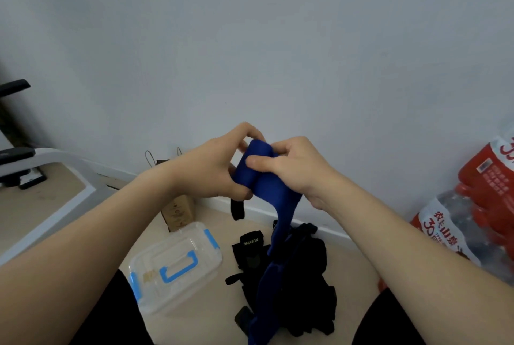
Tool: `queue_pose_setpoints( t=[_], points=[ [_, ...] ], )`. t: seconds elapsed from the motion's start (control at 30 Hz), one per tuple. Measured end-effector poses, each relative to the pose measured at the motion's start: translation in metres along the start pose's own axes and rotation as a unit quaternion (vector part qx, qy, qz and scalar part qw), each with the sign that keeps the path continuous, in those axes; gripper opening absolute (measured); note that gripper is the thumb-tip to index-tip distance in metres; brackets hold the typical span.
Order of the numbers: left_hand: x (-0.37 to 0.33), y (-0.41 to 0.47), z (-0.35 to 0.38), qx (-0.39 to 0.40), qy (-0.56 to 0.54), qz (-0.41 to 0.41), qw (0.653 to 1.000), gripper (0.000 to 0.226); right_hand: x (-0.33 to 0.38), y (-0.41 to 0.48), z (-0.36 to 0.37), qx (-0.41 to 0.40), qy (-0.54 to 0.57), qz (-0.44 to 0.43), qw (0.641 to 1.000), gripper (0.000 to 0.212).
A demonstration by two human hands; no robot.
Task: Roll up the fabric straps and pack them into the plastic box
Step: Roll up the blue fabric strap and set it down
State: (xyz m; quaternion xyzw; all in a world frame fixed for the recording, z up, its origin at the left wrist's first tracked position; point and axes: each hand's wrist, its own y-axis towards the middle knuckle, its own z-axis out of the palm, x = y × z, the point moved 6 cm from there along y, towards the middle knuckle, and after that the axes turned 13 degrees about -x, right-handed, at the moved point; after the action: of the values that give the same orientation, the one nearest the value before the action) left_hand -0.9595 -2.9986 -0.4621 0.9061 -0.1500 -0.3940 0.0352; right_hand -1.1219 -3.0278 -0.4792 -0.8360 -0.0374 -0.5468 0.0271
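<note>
Your left hand point(217, 169) and right hand point(297, 169) both gripped the part-rolled blue strap point(267, 186), tail hanging over black straps point(314, 261) on the floor point(211, 317); lidded plastic box point(167, 303) lay beside them.

Your left hand point(219, 166) and right hand point(294, 168) were bare, and so were the left forearm point(97, 233) and right forearm point(403, 233) up to the near edge. Plain black cloth covered your left leg point(111, 317) and right leg point(389, 322).
</note>
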Motion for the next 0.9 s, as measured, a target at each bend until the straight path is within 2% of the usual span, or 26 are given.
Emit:
queue_pose_setpoints(
  t=[0.03, 0.1, 0.17, 0.23, 0.37, 0.43, 0.47, 0.53, 0.6, 0.67, 0.77, 0.8, 0.87, 0.9],
  points=[
    [0.004, -0.002, 0.001, 0.021, -0.046, -0.031, 0.998, 0.08, 0.0, 0.002, -0.005, -0.009, 0.018, 0.003, 1.0, 0.021],
    [0.011, -0.002, 0.001, 0.04, -0.124, -0.084, 0.988, 0.069, 0.0, 0.005, -0.014, -0.017, 0.057, 0.007, 0.998, 0.015],
    [0.014, -0.002, 0.0, 0.04, -0.192, -0.109, 0.975, 0.052, 0.001, 0.005, -0.018, -0.008, 0.089, 0.009, 0.996, 0.017],
    [0.014, 0.001, -0.002, 0.016, -0.221, -0.108, 0.969, 0.046, 0.004, 0.003, -0.016, 0.01, 0.109, -0.001, 0.994, 0.022],
    [0.004, 0.006, -0.013, -0.071, -0.172, -0.033, 0.982, 0.022, 0.016, -0.003, -0.013, 0.02, 0.137, -0.047, 0.989, 0.026],
    [-0.003, 0.007, -0.021, -0.105, -0.128, 0.03, 0.986, 0.025, 0.019, -0.007, -0.011, 0.04, 0.157, -0.044, 0.986, 0.02],
    [-0.008, 0.007, -0.023, -0.117, -0.078, 0.067, 0.988, 0.027, 0.019, -0.009, -0.009, 0.054, 0.165, -0.023, 0.984, 0.026],
    [-0.016, 0.003, -0.024, -0.125, 0.021, 0.13, 0.983, 0.032, 0.015, -0.012, -0.005, 0.079, 0.143, 0.021, 0.986, 0.053],
    [-0.018, -0.001, -0.023, -0.123, 0.061, 0.148, 0.979, 0.033, 0.014, -0.015, -0.002, 0.091, 0.111, 0.025, 0.989, 0.057],
    [-0.018, -0.004, -0.022, -0.12, 0.016, 0.131, 0.984, 0.031, 0.016, -0.015, -0.005, 0.069, 0.137, 0.014, 0.988, 0.046],
    [-0.017, -0.004, -0.021, -0.111, -0.177, 0.013, 0.978, 0.024, 0.026, -0.013, -0.012, 0.024, 0.196, -0.032, 0.98, 0.025],
    [-0.017, -0.005, -0.02, -0.108, -0.217, -0.024, 0.97, 0.031, 0.031, -0.015, -0.013, 0.021, 0.19, -0.058, 0.98, 0.018],
    [-0.019, -0.007, -0.018, -0.095, -0.23, -0.053, 0.967, 0.047, 0.038, -0.017, -0.013, 0.02, 0.14, -0.111, 0.984, 0.007],
    [-0.02, -0.008, -0.018, -0.09, -0.233, -0.052, 0.967, 0.046, 0.039, -0.019, -0.013, 0.019, 0.113, -0.132, 0.985, 0.009]
  ],
)
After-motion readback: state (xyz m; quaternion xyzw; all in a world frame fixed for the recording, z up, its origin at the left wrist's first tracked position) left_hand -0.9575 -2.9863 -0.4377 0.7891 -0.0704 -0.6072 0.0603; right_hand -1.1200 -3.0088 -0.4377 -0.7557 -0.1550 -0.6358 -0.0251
